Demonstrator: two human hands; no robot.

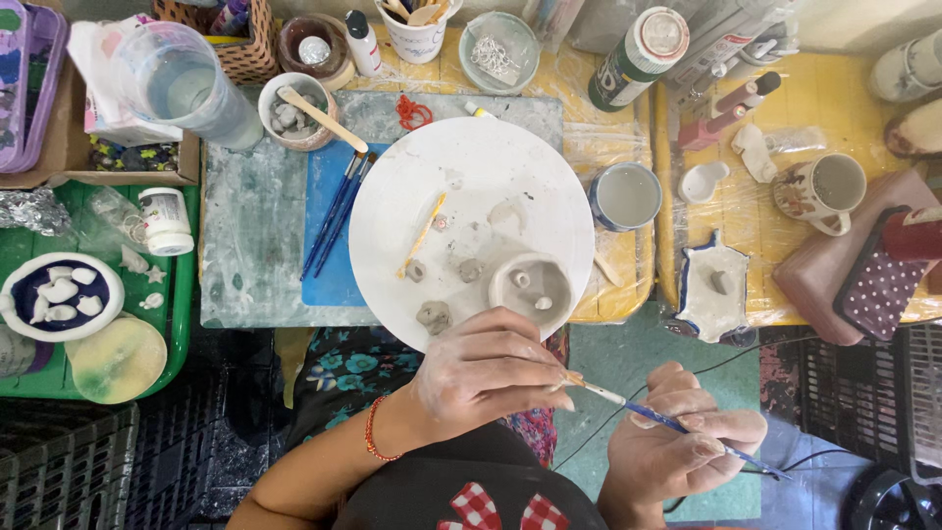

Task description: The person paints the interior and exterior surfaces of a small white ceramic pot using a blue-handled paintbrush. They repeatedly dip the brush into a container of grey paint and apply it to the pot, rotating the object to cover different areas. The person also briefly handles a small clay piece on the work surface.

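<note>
From the head camera we look straight down, and our left hand (486, 368) sits just below the white round board (471, 221), fingers curled in and pinched together around something small at the fingertips; what it is, we cannot make out, since the knuckles cover it. A red bracelet (371, 432) rings that wrist, and the forearm runs down to the bottom left. Our right hand (677, 442) hangs lower right, over the lap, fingers clamped on a thin blue-handled brush (677, 424). The brush lies slanted, its pale tip meeting the left fingertips, its tail poking out past the right fingers.

On the board we have a small grey clay bowl (531, 286) near the lower edge, just above the left hand, with little clay lumps (433, 316) scattered beside it and a yellow stick tool (422, 234) lying further left. The board's bottom rim is partly hidden by our left hand.

The surface (255, 226) is crowded: two blue brushes (334, 211) lie left of the board, a cup of grey water (626, 195) stands just right of it, a mug (824, 191) further right. A green tray (182, 285) with a dark blue dish (15, 294) of white shapes sits at the far left, cut off by the frame. Open room is only down here, off the surface's near edge, where both hands work above the patterned clothing.
</note>
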